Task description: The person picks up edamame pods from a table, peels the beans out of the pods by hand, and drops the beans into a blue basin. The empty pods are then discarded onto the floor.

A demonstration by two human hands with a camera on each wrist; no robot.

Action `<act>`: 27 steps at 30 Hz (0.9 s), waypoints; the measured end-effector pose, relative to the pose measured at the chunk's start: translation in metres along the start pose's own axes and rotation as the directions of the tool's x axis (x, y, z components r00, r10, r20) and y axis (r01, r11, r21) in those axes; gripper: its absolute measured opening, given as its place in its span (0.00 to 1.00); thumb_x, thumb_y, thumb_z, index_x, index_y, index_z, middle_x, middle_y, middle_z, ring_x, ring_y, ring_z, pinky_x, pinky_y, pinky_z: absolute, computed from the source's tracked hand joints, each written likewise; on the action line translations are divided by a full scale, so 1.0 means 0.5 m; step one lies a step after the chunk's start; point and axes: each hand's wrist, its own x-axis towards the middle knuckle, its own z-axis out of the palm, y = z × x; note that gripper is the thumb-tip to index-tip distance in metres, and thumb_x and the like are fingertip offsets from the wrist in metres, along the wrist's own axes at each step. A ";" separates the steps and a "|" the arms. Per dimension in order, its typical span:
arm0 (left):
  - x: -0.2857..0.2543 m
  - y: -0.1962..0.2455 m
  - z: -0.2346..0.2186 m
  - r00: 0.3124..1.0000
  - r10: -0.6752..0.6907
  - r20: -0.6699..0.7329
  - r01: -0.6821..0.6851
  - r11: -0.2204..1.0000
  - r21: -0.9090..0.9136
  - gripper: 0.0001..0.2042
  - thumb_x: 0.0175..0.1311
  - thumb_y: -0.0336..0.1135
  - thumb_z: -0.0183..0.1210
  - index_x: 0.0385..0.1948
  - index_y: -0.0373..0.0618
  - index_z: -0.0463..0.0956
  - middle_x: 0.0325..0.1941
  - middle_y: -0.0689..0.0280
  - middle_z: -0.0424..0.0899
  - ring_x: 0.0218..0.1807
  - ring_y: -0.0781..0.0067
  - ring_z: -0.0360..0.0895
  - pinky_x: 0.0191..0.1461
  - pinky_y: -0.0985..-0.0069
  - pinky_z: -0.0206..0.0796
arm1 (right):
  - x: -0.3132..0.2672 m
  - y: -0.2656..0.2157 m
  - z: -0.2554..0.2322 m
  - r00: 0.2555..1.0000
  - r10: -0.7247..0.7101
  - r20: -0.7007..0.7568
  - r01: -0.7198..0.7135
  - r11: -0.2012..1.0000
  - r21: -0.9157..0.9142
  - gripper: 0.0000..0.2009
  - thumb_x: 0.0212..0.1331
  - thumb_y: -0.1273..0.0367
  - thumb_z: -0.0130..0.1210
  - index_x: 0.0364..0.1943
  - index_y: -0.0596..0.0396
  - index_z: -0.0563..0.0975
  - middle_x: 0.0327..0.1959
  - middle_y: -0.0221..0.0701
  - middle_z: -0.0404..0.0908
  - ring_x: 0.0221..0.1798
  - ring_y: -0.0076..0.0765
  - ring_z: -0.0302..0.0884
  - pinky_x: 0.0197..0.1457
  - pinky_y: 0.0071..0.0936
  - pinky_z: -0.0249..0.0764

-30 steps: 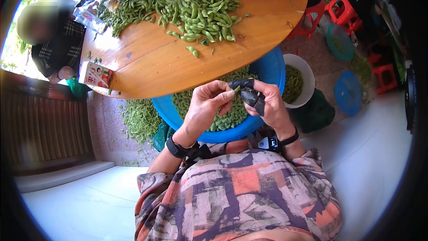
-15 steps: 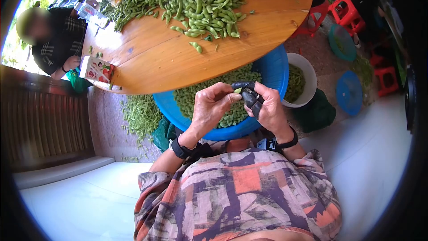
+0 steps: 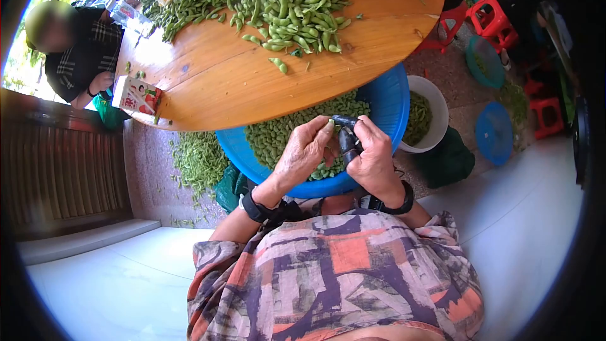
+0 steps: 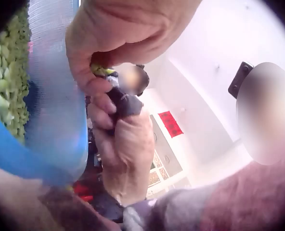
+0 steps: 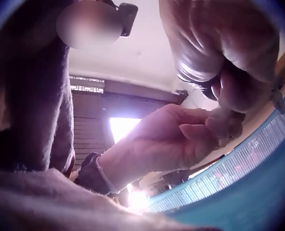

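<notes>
L hand (image 3: 307,151) + R hand (image 3: 369,158) together over blue basin (image 3: 388,98) of shelled beans. L fingers pinch green edamame pod (image 4: 101,70); R fingers, in dark finger covers (image 3: 347,141), curled on same pod. Pod pile (image 3: 278,0) on round wooden table (image 3: 214,88). White bucket (image 3: 435,98) beside basin.
</notes>
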 end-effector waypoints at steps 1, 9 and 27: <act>0.000 -0.003 0.006 1.000 -0.010 -0.025 0.009 0.999 -0.037 0.13 0.75 0.38 0.48 0.42 0.35 0.72 0.27 0.69 0.77 0.26 0.82 0.73 0.26 0.82 0.67 | -0.002 -0.003 0.005 1.000 -0.017 -0.007 0.017 1.000 -0.017 0.12 0.47 0.82 0.52 0.38 0.63 0.75 0.30 0.41 0.71 0.32 0.51 0.74 0.35 0.37 0.71; 0.003 -0.016 0.012 0.995 -0.079 -0.054 0.051 0.914 -0.403 0.08 0.70 0.33 0.46 0.38 0.40 0.73 0.23 0.73 0.72 0.23 0.85 0.67 0.26 0.86 0.59 | -0.006 0.009 0.010 0.997 -0.081 0.015 0.082 0.996 -0.046 0.13 0.40 0.83 0.52 0.35 0.64 0.73 0.33 0.44 0.68 0.35 0.58 0.73 0.36 0.42 0.71; -0.042 0.074 -0.056 0.906 0.283 0.315 -0.423 0.638 0.643 0.09 0.61 0.24 0.59 0.42 0.38 0.81 0.38 0.61 0.85 0.43 0.65 0.82 0.48 0.73 0.73 | 0.000 0.094 -0.199 0.906 0.147 -0.397 -0.293 0.895 -0.337 0.12 0.49 0.81 0.43 0.36 0.62 0.75 0.22 0.42 0.75 0.23 0.37 0.73 0.31 0.34 0.70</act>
